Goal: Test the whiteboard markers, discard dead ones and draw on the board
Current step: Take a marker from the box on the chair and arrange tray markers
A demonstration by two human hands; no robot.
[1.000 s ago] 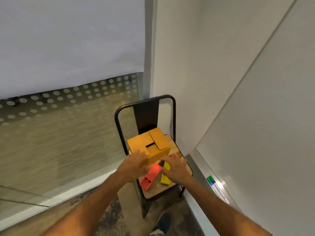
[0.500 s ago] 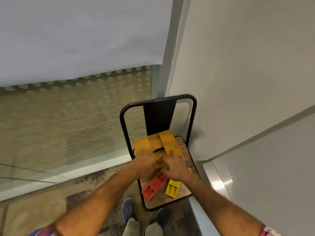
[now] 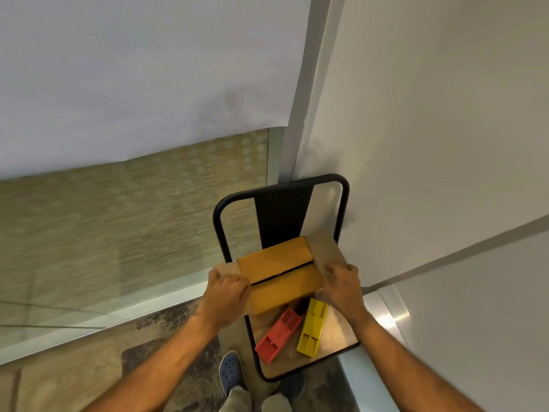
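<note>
A yellow-brown cardboard box (image 3: 279,275) sits on the far part of a chair seat (image 3: 338,337). Its two long top flaps are folded down and nearly meet, with a thin dark gap between them. The left hand (image 3: 225,295) holds the box's left end; its fingers are curled over the left side flap, with the thumb up at the far edge. The right hand (image 3: 341,288) holds the right end, and its fingers are bent and pinch the brown right side flap (image 3: 326,251), which sticks up and out. No markers can be seen; the inside of the box is hidden.

The chair has a wooden seat and a black metal back (image 3: 282,215). It stands in a corner of the room. Far and left there is a glass wall (image 3: 118,227) with pale dots and a white blind (image 3: 133,69) hanging over its top part. To the right is a plain wall, and nearer on the right is the whiteboard (image 3: 475,307) with a shiny metal ledge (image 3: 386,313) along its bottom.

On the near part of the seat lie a red plastic block (image 3: 277,336) and a yellow plastic block (image 3: 312,327), side by side, just near the box. Below, on the patterned floor, are two blue shoes (image 3: 230,370)
</note>
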